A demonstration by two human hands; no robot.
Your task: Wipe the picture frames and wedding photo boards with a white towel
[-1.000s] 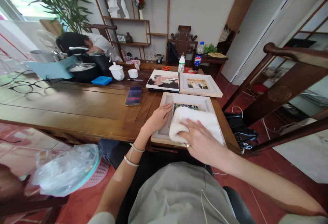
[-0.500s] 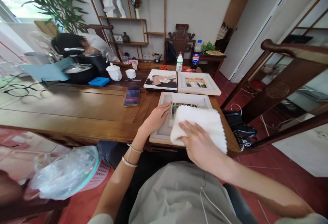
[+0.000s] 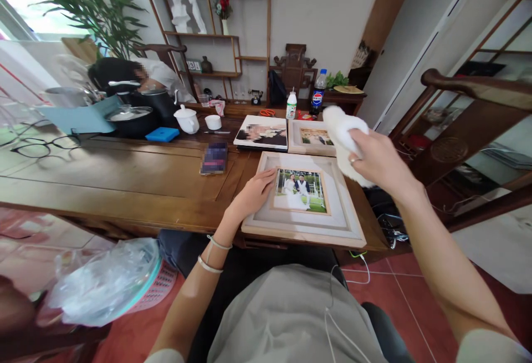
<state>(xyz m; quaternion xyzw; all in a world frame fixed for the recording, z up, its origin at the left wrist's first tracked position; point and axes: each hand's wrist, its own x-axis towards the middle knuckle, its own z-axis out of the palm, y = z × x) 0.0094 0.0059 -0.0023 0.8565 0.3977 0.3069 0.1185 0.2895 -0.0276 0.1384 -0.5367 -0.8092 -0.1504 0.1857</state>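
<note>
A pale wooden picture frame with a wedding photo lies flat at the near right end of the wooden table. My left hand rests on its left edge, fingers flat and stretched. My right hand is raised above the frame's far right corner, closed round a bunched white towel. Beyond lie a second framed photo and a frameless photo print.
A phone lies left of the frame. Farther back are a blue pad, white teapot, cup, black pot, bottles and a seated person. A wooden chair stands right; a bagged basket sits on the floor left.
My right hand has lifted the towel off the near frame and swung it up and to the right, uncovering the photo. The left hand has stayed on the frame's edge.
</note>
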